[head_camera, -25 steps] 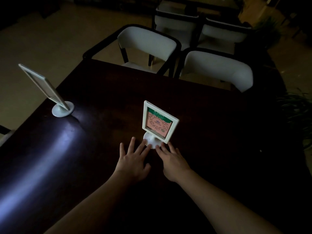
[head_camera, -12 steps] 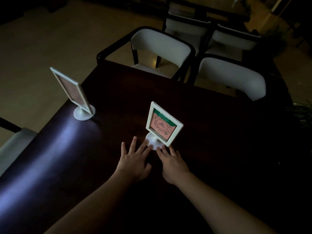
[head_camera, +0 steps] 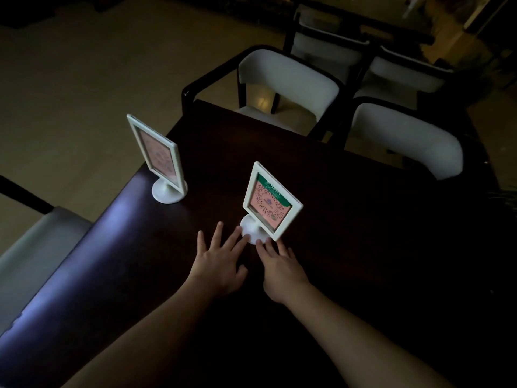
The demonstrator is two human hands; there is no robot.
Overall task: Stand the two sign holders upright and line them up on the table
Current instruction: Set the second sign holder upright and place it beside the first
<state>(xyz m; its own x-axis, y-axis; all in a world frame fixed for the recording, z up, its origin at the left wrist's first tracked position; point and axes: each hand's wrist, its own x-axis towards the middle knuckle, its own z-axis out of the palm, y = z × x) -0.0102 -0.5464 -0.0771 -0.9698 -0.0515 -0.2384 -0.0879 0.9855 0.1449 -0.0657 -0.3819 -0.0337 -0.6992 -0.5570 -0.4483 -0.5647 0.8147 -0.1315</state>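
Note:
Two white sign holders stand upright on the dark table [head_camera: 349, 233]. The near sign holder [head_camera: 270, 203] shows a pink and green card and rests on a round white base. My left hand [head_camera: 221, 261] lies flat with fingers spread, its fingertips touching the base from the left. My right hand [head_camera: 279, 267] lies flat too, fingertips against the base's front under the frame. The far sign holder [head_camera: 158, 155] stands near the table's left edge, well apart from both hands.
White-cushioned chairs with dark frames stand beyond the far edge, one at the middle [head_camera: 288, 82], one at the right [head_camera: 402, 138], more behind. Another seat [head_camera: 36, 242] sits off the table's left edge. The room is dim.
The view has swung left, so both holders sit further right in frame. My hands stay flat at the near holder's base, and the holder looks slightly turned.

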